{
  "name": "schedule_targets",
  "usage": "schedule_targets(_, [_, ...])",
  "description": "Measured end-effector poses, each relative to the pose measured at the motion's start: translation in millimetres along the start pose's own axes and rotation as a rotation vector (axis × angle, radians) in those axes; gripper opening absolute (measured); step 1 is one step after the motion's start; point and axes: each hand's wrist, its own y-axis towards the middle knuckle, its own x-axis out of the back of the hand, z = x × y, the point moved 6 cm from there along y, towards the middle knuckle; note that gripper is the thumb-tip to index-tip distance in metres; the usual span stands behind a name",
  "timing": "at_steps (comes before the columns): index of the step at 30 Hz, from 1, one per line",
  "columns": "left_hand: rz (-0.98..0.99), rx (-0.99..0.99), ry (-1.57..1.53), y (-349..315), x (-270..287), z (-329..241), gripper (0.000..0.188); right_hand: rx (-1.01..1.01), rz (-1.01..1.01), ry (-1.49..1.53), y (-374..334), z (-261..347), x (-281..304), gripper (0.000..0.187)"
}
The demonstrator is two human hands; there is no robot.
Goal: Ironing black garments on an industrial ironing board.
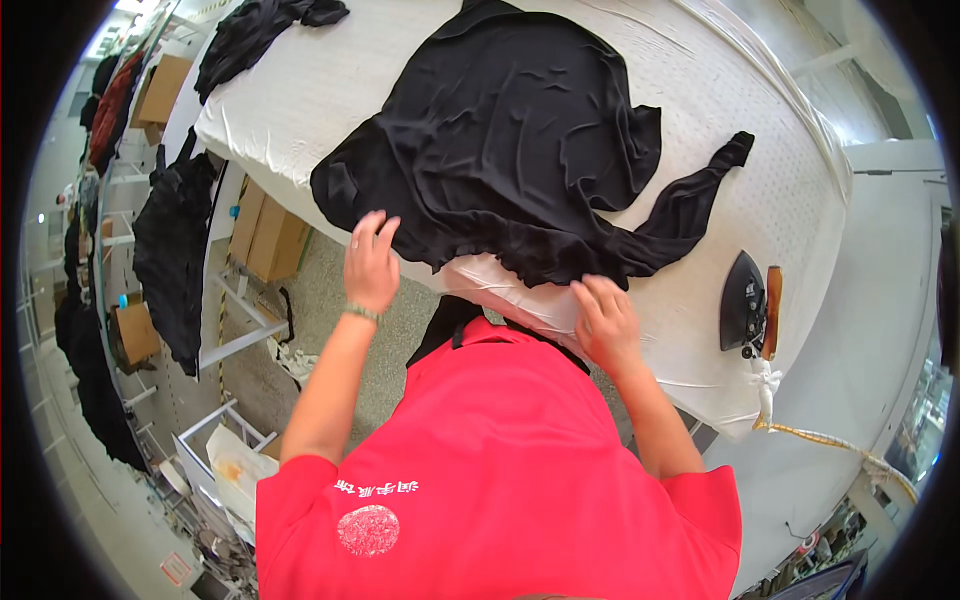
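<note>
Both forearms are extended up from the lower edge, past a red shirt point(500, 470), toward the near edge of the white padded ironing table point(780, 200).

Left hand point(371, 265): arm angled toward 12 o'clock, wrist straight, a band worn at the wrist. Hand is held flat and open, fingers point(372, 226) spread narrowly, tips laid on the hem of the black garment point(510, 140) at its 7 o'clock edge. Nothing is gripped; cloth is only pressed.

Right hand point(604, 318): arm angled toward 11 o'clock, palm down. Fingers are curled at the garment's ruffled hem at its 6 o'clock edge. Whether cloth is pinched or just touched cannot be told.

The black garment is spread across the table centre, wrinkled, one sleeve trailing toward 3 o'clock.

A black iron point(748, 303) is stood on the table at 3 o'clock from the right hand, well apart from it, cord trailing toward 5 o'clock. Another dark cloth point(255, 35) is seen at the table's far corner, 11 o'clock. Dark clothes point(175, 250) are hung at 9 o'clock.
</note>
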Motion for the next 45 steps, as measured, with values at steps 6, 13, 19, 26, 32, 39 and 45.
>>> schedule_targets(6, [0.197,0.027,0.040,68.1,-34.4,44.7,0.023,-0.011,-0.102,-0.241,62.7,-30.2,-10.2,0.029])
schedule_targets(13, [-0.143,-0.204,0.020,34.7,-12.5,50.0,0.011,0.057,0.033,-0.324,57.1,-13.9,-9.7,0.027])
schedule_targets(19, [0.008,-0.282,0.116,28.0,-45.1,64.7,0.009,-0.071,0.107,-0.551,75.0,-21.9,-29.1,0.017])
schedule_targets(26, [0.122,-0.248,-0.209,24.9,-37.4,101.6,0.013,-0.163,-0.156,-0.075,216.6,114.7,-27.0,0.014])
schedule_targets(32, [-0.307,0.378,-1.106,-52.2,87.8,237.7,0.015,0.382,-0.221,0.156,309.6,403.5,-3.5,0.016])
schedule_targets(39, [-1.055,0.741,-1.165,-292.7,295.4,395.8,0.010,0.788,-0.236,0.356,342.0,603.4,-9.2,0.019])
schedule_targets(45, [-1.382,0.987,-0.484,-431.1,412.6,413.9,0.013,0.794,0.058,0.329,371.8,698.7,-112.5,0.019])
